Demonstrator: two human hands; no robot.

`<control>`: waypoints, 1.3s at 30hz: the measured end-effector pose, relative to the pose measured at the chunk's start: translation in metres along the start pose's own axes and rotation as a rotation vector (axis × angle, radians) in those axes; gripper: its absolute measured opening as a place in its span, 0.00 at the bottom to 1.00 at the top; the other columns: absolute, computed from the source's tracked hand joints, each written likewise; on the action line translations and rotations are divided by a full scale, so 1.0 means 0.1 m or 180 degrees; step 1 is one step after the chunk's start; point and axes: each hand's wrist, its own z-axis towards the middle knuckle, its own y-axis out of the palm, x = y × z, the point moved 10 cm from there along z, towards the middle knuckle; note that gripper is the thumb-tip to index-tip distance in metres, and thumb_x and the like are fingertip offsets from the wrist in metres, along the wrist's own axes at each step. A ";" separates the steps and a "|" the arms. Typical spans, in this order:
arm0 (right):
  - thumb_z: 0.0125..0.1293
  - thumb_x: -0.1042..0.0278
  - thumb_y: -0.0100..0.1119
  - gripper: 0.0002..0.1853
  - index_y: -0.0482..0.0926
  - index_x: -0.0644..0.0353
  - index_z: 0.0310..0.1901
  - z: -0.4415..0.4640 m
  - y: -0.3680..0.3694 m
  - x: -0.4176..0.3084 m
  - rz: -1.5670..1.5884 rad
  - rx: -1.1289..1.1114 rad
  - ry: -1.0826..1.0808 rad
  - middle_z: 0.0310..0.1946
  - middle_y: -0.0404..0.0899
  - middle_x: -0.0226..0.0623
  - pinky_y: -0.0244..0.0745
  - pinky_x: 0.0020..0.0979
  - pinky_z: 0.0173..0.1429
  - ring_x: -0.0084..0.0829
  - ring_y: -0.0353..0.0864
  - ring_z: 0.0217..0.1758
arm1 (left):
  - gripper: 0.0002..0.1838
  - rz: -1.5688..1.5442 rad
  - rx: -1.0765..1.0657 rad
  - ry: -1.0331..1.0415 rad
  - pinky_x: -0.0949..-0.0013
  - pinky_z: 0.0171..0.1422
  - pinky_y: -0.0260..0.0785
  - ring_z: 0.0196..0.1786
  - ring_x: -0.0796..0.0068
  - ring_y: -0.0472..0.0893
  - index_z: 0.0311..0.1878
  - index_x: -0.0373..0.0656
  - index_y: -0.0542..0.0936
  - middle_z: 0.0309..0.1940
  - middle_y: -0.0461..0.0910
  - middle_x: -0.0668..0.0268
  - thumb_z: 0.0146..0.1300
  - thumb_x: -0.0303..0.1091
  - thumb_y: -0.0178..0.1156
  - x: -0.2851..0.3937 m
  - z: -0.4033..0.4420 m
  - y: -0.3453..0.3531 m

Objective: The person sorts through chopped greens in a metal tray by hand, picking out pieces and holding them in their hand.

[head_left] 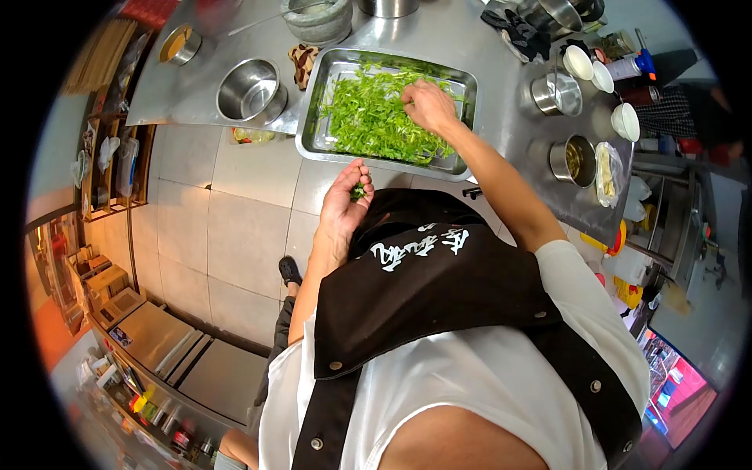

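Right grip (429, 106), curled, pinch unclear, sits on leafy greens (364, 117) lying under and left of it in the tray (316, 129); left grip (340, 200), below, clasps a green sprig (358, 191): best pick lightly, avoiding bruising.

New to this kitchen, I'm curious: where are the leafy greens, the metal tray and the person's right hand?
Leafy greens (364, 117): head view, middle of the pile.
Metal tray (316, 102): head view, left wall.
Right hand (429, 106): head view, back of the hand.
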 end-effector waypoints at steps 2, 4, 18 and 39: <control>0.56 0.68 0.56 0.10 0.81 0.50 0.41 0.06 0.07 0.06 0.0092 -0.0245 0.0132 0.44 0.77 0.36 0.74 0.42 0.51 0.40 0.76 0.50 | 0.13 -0.0040 0.0015 0.0016 0.75 0.40 0.70 0.33 0.77 0.74 0.50 0.39 0.73 0.35 0.77 0.64 0.62 0.21 0.56 0.02 -0.02 0.00; 0.56 0.68 0.56 0.12 0.81 0.49 0.43 0.08 0.01 0.20 0.0598 -0.0315 0.0405 0.46 0.77 0.35 0.73 0.42 0.52 0.40 0.75 0.52 | 0.12 -0.0140 0.0035 0.0050 0.75 0.40 0.70 0.33 0.77 0.74 0.50 0.39 0.73 0.35 0.77 0.64 0.62 0.21 0.55 0.03 -0.01 -0.07; 0.54 0.72 0.56 0.12 0.83 0.48 0.40 -0.18 -0.16 -0.16 -0.0183 0.0058 -0.0740 0.38 0.74 0.32 0.73 0.38 0.50 0.35 0.73 0.48 | 0.11 -0.0252 0.0122 0.0063 0.74 0.38 0.70 0.33 0.76 0.74 0.50 0.39 0.72 0.35 0.76 0.63 0.64 0.23 0.54 0.07 0.02 -0.13; 0.52 0.74 0.53 0.13 0.82 0.50 0.39 -0.63 0.08 -0.46 0.0228 -0.0728 -0.1374 0.33 0.72 0.32 0.73 0.36 0.47 0.35 0.72 0.44 | 0.11 -0.0326 0.0207 -0.0019 0.75 0.37 0.70 0.32 0.76 0.74 0.49 0.40 0.73 0.34 0.77 0.64 0.64 0.24 0.53 0.03 0.09 -0.16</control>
